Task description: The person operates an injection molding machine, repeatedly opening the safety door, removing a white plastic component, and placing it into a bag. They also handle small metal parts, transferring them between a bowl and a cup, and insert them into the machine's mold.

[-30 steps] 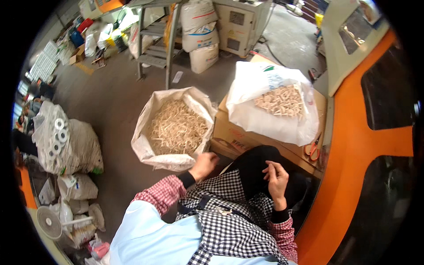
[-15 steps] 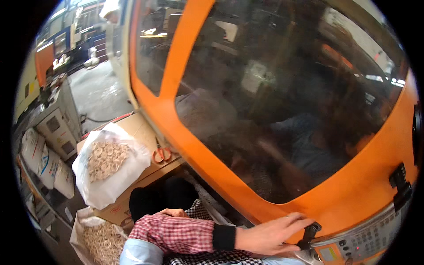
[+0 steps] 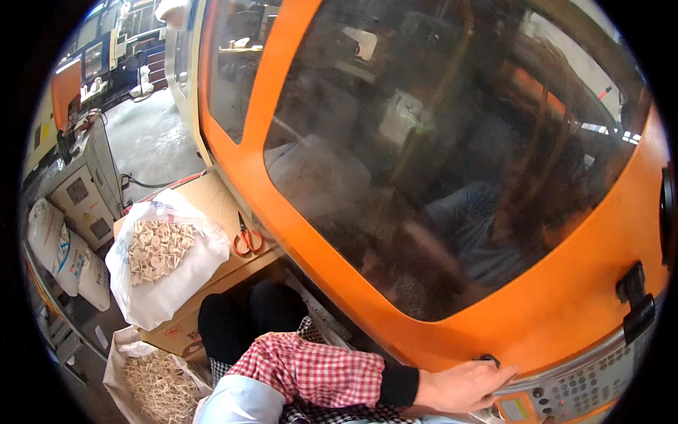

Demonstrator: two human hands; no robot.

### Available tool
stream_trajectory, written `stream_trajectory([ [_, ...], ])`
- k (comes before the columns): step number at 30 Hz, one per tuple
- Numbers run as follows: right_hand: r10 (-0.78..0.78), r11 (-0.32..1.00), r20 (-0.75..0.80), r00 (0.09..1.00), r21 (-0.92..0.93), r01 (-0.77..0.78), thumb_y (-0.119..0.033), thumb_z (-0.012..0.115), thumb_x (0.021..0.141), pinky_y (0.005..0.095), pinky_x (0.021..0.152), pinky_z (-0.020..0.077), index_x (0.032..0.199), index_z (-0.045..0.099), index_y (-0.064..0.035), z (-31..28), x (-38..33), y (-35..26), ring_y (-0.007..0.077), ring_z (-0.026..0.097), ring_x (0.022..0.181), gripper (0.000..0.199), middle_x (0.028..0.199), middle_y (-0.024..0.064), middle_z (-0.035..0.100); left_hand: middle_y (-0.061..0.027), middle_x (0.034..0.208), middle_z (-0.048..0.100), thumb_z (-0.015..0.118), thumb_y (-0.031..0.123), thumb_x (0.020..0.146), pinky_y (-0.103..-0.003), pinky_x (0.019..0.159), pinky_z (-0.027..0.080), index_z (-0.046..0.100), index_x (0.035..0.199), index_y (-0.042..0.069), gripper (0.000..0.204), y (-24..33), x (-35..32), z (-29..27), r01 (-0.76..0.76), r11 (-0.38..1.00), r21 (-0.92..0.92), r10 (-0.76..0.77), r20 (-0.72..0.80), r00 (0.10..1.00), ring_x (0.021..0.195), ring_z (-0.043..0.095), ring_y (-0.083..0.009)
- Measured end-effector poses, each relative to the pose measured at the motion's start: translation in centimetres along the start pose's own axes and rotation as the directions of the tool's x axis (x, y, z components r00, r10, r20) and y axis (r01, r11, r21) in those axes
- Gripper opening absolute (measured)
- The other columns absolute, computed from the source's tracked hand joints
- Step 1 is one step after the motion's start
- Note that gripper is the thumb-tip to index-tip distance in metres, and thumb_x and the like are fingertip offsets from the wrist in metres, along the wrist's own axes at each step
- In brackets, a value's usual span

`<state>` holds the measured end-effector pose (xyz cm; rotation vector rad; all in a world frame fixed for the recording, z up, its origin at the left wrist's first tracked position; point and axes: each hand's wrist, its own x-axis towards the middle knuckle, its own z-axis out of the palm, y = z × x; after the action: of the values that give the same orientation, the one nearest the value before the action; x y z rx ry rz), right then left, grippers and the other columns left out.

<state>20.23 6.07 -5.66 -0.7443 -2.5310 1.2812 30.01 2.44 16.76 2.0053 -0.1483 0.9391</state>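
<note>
My left hand (image 3: pixel 462 386), in a red checked sleeve with a black cuff, reaches across to the right. Its fingers curl over the black door handle (image 3: pixel 487 359) at the lower edge of the orange machine door (image 3: pixel 339 272). That hand covers most of the handle. Beyond the sleeve, a sliver of skin (image 3: pixel 277 334) shows over my lap; it appears to be my right hand, with its fingers hidden behind my left arm. The door's large dark window (image 3: pixel 424 177) shows blurred reflections.
A white bag (image 3: pixel 205 265) of small beige plastic parts sits on a cardboard box (image 3: pixel 212 194), beside orange-handled scissors (image 3: pixel 247 242). Below stands a sack (image 3: pixel 116 385) of thin beige scraps. A control panel (image 3: pixel 586 389) lies right of my hand. Full sacks (image 3: pixel 53 244) stand far left.
My left hand has gone from reaching with spread fingers to closing over the door handle. The view has shifted slightly, moving the surroundings left in the picture.
</note>
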Motion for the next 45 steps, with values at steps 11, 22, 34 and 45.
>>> stream_trajectory([
  [11, -0.122, 0.973, -0.046, 0.991, -0.202, 0.110, -0.021, 0.057, 0.085, 0.0364, 0.079, 0.0478, 0.105, 0.061, -0.0002, -5.3, -3.9, -1.9, 0.0292, 0.061, 0.091, 0.028, 0.097, 0.0162, 0.064, -0.0133, 0.092, 0.059, 0.063, 0.008, 0.080, -0.033, 0.071, 0.046, 0.046, 0.103, -0.001, 0.030, 3.0, -8.1, -11.9, 0.323, 0.925, 0.201, -0.269, -0.255, 0.929, 0.083, 0.057, -0.0254],
  [22, 0.235, 0.925, -0.598, 0.767, -0.104, -0.365, -0.008, 0.061, 0.078, 0.0345, 0.071, 0.0492, 0.089, 0.065, -0.0004, -18.8, -11.9, -1.4, 0.0310, 0.062, 0.080, 0.014, 0.087, 0.0154, 0.065, -0.0016, 0.089, 0.053, 0.056, 0.000, 0.087, -0.019, 0.057, 0.042, 0.049, 0.105, 0.000, 0.019, 2.6, -12.4, -17.9, 0.522, 0.827, 0.211, 0.001, -0.927, 0.374, 0.069, 0.050, -0.0052],
  [34, 0.132, 0.703, -0.801, 0.584, -0.340, -0.625, -0.007, 0.066, 0.075, 0.0405, 0.077, 0.0490, 0.097, 0.063, -0.0012, -20.9, -11.2, 5.3, 0.0331, 0.057, 0.092, 0.024, 0.100, 0.0143, 0.057, -0.0047, 0.093, 0.060, 0.057, 0.013, 0.090, -0.022, 0.079, 0.042, 0.053, 0.109, 0.001, 0.022, 2.6, -16.4, -25.6, 0.625, 0.751, 0.212, 0.101, -0.973, 0.208, 0.089, 0.056, -0.0110],
  [45, 0.138, 0.844, -0.829, 0.542, -0.188, -0.502, -0.003, 0.063, 0.078, 0.0371, 0.067, 0.0486, 0.087, 0.061, 0.0028, -21.8, -12.0, 5.9, 0.0327, 0.060, 0.079, 0.011, 0.090, 0.0149, 0.059, -0.0123, 0.107, 0.054, 0.052, 0.004, 0.089, -0.032, 0.080, 0.046, 0.043, 0.122, -0.002, 0.034, -3.7, -14.4, -15.8, 0.539, 0.712, 0.450, 0.295, -0.888, 0.352, 0.093, 0.053, -0.0207],
])
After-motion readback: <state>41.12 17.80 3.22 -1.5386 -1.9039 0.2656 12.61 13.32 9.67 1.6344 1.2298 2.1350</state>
